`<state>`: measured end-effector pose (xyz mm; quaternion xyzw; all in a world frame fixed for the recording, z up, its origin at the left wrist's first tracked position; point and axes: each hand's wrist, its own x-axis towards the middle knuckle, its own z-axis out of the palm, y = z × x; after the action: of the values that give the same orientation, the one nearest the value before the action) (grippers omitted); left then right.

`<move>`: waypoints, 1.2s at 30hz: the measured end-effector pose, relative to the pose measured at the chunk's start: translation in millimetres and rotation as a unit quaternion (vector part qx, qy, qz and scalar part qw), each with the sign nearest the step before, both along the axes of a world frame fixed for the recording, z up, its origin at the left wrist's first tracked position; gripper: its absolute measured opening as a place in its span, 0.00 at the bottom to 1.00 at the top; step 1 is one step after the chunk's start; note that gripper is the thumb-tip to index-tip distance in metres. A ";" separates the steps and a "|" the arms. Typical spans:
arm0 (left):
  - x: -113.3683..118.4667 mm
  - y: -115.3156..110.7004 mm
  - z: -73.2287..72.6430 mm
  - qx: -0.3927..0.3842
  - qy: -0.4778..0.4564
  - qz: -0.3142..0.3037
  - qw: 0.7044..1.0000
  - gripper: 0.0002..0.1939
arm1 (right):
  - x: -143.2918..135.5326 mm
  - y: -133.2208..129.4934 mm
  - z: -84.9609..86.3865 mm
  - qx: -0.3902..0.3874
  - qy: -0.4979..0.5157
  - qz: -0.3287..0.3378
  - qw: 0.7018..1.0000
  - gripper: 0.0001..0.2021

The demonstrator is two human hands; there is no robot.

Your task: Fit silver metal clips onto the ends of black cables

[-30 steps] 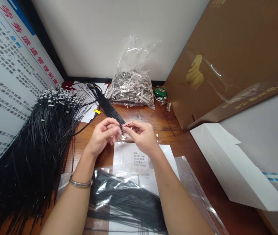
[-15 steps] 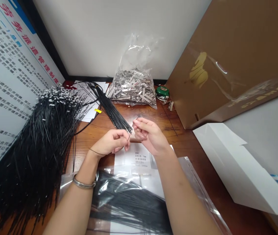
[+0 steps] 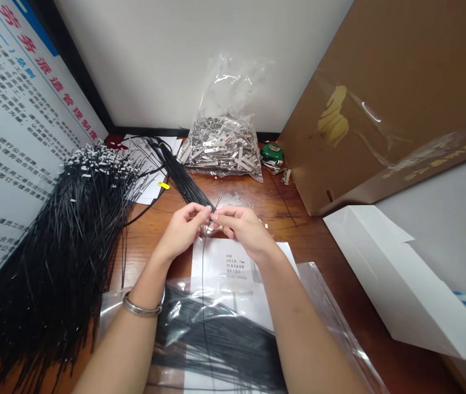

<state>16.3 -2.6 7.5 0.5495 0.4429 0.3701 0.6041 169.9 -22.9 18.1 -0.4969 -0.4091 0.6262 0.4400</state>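
My left hand [image 3: 186,227] and my right hand [image 3: 241,227] meet fingertip to fingertip above the desk, both closed in a pinch. From between them a thin black wire [image 3: 203,273] hangs down toward me. The small end at my fingertips is mostly hidden. Just behind my fingers lies a tied bundle of black wires [image 3: 184,175]. Beneath my hands is a printed sheet [image 3: 216,257], partly under a clear plastic bag [image 3: 319,284] with black wires [image 3: 225,328] in it.
At left a big heap of black wires [image 3: 52,257] with white ends leans on a printed board [image 3: 23,104]. A clear bag of metal strips [image 3: 225,145] stands at the back beside a green tape measure [image 3: 272,153]. A brown box [image 3: 372,93] and a white carton [image 3: 405,279] are at right.
My hands have come together, the left moving up and right, the right slightly left and down. The wire that crossed my left wrist now hangs straight down between my arms.
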 end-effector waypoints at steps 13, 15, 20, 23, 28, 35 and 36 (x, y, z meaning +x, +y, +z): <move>0.5 1.4 -2.2 0.022 -0.037 0.071 0.997 0.12 | -10.7 0.3 -12.6 0.033 -0.025 0.050 0.998 0.06; -0.2 2.3 -2.4 0.029 -0.030 0.098 0.994 0.10 | -10.0 0.9 -12.7 0.020 -0.020 0.022 0.999 0.08; 0.2 2.8 -3.0 0.033 -0.027 0.114 0.993 0.10 | -3.1 4.4 -14.7 0.058 -0.041 -0.088 0.994 0.11; 0.7 2.5 -5.6 0.023 -0.037 0.082 0.996 0.12 | -1.0 5.6 -15.8 0.080 -0.052 -0.117 0.989 0.11; 0.3 2.7 -7.0 0.029 -0.021 0.077 0.996 0.12 | -3.1 5.1 -13.3 0.093 -0.069 -0.123 0.986 0.10; 1.0 1.9 -2.8 0.059 -0.004 0.077 0.995 0.11 | -3.0 4.6 -13.0 0.084 -0.054 -0.117 0.988 0.11; 1.3 1.7 -2.2 0.060 -0.005 0.079 0.995 0.12 | -2.7 4.5 -13.3 0.082 -0.051 -0.113 0.989 0.11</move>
<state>17.6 -0.9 5.3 0.5462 0.4589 0.4451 0.5413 167.2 -18.3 4.8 -0.5337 -0.4222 0.5102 0.5259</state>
